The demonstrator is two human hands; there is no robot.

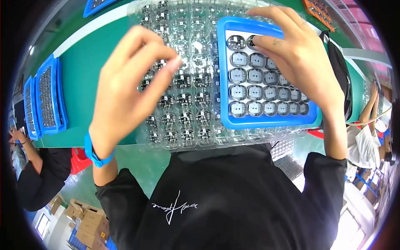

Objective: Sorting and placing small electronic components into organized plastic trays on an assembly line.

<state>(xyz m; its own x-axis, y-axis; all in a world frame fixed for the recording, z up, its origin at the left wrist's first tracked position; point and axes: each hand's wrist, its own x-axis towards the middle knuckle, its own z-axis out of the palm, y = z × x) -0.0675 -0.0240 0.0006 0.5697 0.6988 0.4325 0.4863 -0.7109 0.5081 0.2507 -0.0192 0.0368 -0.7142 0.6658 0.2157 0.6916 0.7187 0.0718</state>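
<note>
My left hand (131,83) is raised over a clear plastic blister tray (181,41), thumb and forefinger brought together. Whether anything is pinched there I cannot make out. Small dark circuit boards (183,100) sit in many of that tray's pockets. On top of its right part rests a blue tray (266,121) with rows of grey round housings (238,92). My right hand (298,52) reaches over the blue tray, thumb and forefinger closed at a round circuit board (251,41) in the top row. Left of it, another round board (236,42) lies in the corner position. My right palm hides some housings.
Blue trays full of small parts (48,98) are stacked at the left of the green table (81,79). An orange tray (318,14) lies at the far right, near a black bag (338,71). Other people work at both sides. Cardboard boxes (91,225) stand at lower left.
</note>
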